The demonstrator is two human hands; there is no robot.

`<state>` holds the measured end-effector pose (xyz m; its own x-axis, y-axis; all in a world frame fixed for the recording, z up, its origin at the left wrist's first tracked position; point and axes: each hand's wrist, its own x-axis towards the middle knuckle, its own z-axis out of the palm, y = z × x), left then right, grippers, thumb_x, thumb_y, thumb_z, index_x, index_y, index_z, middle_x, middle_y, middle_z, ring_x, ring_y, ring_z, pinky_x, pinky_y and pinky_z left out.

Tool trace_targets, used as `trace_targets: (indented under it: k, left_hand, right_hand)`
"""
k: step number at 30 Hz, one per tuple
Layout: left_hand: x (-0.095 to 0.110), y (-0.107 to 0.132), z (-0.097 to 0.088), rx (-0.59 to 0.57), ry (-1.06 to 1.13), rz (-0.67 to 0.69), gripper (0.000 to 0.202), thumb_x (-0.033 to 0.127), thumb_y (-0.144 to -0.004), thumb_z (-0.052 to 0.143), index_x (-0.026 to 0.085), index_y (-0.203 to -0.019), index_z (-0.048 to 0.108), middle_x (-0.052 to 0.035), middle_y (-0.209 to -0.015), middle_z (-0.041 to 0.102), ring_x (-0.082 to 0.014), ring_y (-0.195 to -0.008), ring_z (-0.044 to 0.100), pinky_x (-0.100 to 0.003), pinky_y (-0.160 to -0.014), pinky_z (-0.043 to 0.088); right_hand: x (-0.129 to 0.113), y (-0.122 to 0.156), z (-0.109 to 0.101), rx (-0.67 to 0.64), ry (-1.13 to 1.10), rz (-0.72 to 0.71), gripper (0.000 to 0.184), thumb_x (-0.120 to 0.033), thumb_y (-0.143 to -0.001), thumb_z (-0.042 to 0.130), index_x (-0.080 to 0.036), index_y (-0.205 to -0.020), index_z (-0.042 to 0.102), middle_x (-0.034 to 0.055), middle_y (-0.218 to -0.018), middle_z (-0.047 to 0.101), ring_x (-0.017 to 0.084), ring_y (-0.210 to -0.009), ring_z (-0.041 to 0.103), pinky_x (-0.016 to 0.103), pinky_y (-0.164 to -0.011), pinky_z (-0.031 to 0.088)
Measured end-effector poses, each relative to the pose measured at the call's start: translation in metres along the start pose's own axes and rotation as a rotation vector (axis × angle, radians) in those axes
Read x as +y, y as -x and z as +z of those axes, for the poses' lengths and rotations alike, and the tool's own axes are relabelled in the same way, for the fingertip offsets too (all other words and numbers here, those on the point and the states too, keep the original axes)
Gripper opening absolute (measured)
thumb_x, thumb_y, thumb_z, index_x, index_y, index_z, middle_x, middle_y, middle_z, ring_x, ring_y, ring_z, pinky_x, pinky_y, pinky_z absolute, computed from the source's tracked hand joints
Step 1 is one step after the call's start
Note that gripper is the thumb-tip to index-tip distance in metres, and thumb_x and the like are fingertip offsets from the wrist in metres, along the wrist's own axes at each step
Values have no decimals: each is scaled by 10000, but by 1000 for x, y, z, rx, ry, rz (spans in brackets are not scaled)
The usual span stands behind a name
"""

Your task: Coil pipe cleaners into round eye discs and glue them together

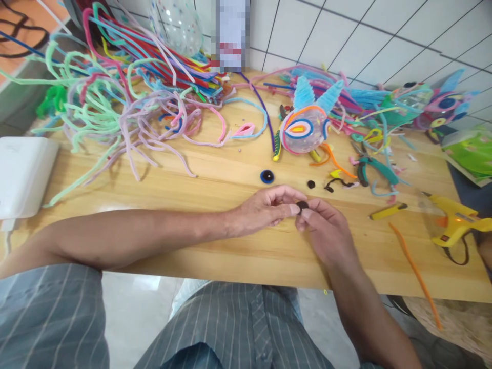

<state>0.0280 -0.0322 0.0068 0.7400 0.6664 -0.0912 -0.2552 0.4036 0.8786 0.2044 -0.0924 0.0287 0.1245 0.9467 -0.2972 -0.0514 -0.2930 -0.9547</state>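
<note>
My left hand point(265, 207) and my right hand point(325, 225) meet above the wooden table point(215, 246), near its front edge. Both pinch a small dark round coil point(302, 205) between their fingertips. Just beyond them lie a blue-and-black round disc point(267, 177), a small black coil point(311, 184) and a short black curl with yellow point(335, 182). Farther back stands a clear ball figure point(305, 128) with blue ears and coloured rings on it.
A big heap of coloured pipe cleaners point(126, 87) covers the back left. A white box point(23, 174) sits at the left edge. Teal-handled pliers point(371, 171), a yellow cutter point(387, 211), a yellow glue gun point(455, 220) and an orange pipe cleaner point(415, 271) lie at right.
</note>
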Motion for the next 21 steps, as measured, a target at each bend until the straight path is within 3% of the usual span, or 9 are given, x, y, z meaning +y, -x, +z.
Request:
trace_targets:
  k: [4, 7, 12, 18, 21]
  left_hand:
    - [0, -2, -2, -185, 63, 26, 450, 380, -904, 772, 154, -1282, 680, -81, -959, 765, -151, -871, 705, -272, -777, 524]
    - [-2, -2, -2, -218, 105, 29, 474, 357, -876, 807, 159, -1288, 684, -82, -959, 782, -192, -959, 746, -369, -952, 553]
    - [-3, 3, -1, -118, -41, 45, 399, 362, -861, 817, 147, -1185, 727, -85, -936, 789, -191, -919, 752, -322, -851, 570]
    - [-2, 6, 1, -20, -233, 196, 283, 341, -853, 825, 137, -1037, 759, -36, -810, 758, -113, -706, 687, -221, -638, 492]
    - [-4, 5, 1, -26, -228, 256, 238, 302, -864, 819, 131, -1016, 756, -38, -814, 767, -106, -702, 700, -212, -637, 498]
  right_hand:
    - [-8, -1, -1, -134, -92, 102, 96, -288, -724, 770, -223, -788, 740, -19, -660, 642, 110, -550, 459, 291, -556, 337]
    - [-10, -1, -4, -185, -101, 122, 133, -278, -713, 771, -232, -837, 773, -17, -736, 677, 97, -549, 452, 288, -546, 317]
    - [-9, 1, -6, -199, -104, 130, 129, -272, -725, 790, -211, -697, 679, -39, -596, 584, 92, -532, 441, 277, -548, 304]
    - [-6, 2, -6, -238, -144, 163, 210, -308, -739, 801, -196, -691, 631, -41, -581, 566, 86, -525, 450, 264, -543, 311]
    - [-6, 3, -4, -235, -174, 169, 219, -301, -734, 807, -195, -689, 621, -44, -581, 569, 81, -515, 454, 258, -537, 317]
